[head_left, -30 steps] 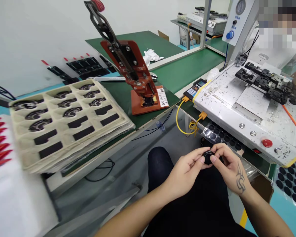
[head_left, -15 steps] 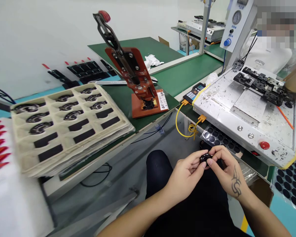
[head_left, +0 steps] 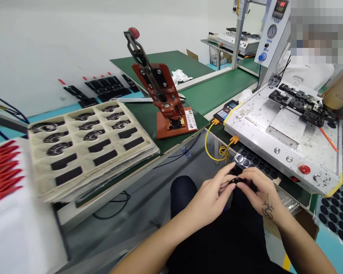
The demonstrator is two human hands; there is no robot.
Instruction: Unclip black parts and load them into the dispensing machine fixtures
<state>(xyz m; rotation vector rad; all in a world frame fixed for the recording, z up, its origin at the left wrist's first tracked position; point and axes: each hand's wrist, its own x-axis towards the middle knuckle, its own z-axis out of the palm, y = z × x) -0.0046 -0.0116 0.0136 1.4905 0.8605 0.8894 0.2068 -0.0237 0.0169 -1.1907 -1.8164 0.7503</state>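
Head view: I've got both hands together over the lap, well apart from the bench.
Small dark part (head_left: 236, 180): pinched between both hands, in the air, touching no surface; mostly covered by fingers, so I can't tell its full shape.
Left hand (head_left: 210, 196): thumb and fingers closed on the part's left side, forefinger stretched past it.
Right hand (head_left: 261, 190): tattoo near the wrist; thumb and bent fingers closed on the part's right side.
Disc sheet (head_left: 260, 164): black rounds on clear film, just beyond the hands, under the white machine's front edge.
White machine (head_left: 260, 129): flecked top; red button (head_left: 304, 169) on the front edge toward the right corner, black fixture (head_left: 305, 102) toward the far edge, orange stick (head_left: 328, 139) near the right edge.
Keypad unit (head_left: 225, 110): beside the machine's left edge.
Green bench (head_left: 145, 115): red clamp fixture (head_left: 174, 106) near its front right corner, lever raised.
Cream tray (head_left: 41, 167): atop a stack along the bench's front edge, left of the fixture; curved glossy pieces (head_left: 94, 134) in the three far rows, flat black shapes (head_left: 105, 157) in the two near rows.
Caliper (head_left: 138, 100): behind the tray's far right corner.
Person opposite: white shirt (head_left: 305, 70), behind the machine.
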